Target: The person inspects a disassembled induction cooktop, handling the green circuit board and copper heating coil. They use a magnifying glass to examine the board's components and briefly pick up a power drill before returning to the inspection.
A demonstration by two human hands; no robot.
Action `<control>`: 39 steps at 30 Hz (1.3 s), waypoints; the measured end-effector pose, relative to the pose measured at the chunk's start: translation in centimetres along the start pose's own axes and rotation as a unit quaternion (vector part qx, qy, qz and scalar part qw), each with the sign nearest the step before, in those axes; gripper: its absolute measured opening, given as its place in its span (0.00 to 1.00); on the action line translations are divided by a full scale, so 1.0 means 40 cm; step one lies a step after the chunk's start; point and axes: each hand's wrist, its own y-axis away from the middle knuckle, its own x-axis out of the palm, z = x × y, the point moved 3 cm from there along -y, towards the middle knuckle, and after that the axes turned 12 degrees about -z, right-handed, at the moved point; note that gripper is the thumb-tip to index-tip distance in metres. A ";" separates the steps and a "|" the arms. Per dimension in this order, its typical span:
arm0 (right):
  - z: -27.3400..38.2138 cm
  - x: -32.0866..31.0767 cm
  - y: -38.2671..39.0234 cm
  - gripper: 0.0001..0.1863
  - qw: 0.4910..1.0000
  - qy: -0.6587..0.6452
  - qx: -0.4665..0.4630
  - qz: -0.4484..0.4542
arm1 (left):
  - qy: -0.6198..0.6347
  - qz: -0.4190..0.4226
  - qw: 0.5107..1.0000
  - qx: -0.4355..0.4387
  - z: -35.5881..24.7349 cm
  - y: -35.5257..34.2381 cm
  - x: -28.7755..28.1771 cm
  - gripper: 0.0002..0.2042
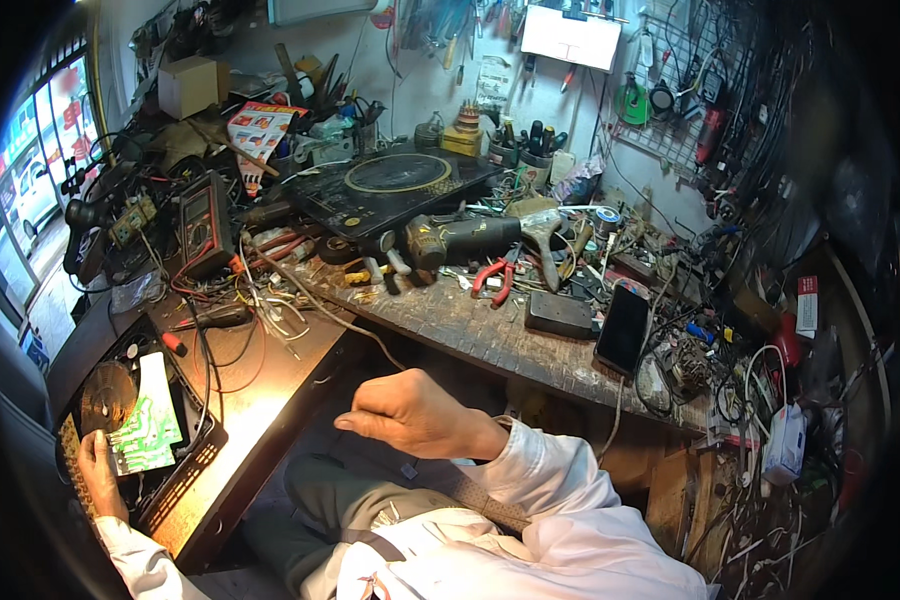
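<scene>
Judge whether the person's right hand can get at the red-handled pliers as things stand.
Probably yes: the right hand is raised before the workbench, and the red-handled pliers lie uncovered, handles toward the person, with no obstacle visible between. The hand is curled, so it would first need to open.

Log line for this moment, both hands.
left hand: at lower-left edge of green circuit board | right hand: fingers curled, no object visible, away from board | board: beside copper-coloured coil, in black casing

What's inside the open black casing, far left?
The casing holds a round coil and a green-and-white board. Whatever lies beneath them is covered.
</scene>
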 end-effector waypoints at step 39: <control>-0.034 -0.537 0.358 0.50 0.707 0.614 0.307 -0.168 | 0.002 -0.021 1.000 0.001 0.183 -0.108 -0.081 0.22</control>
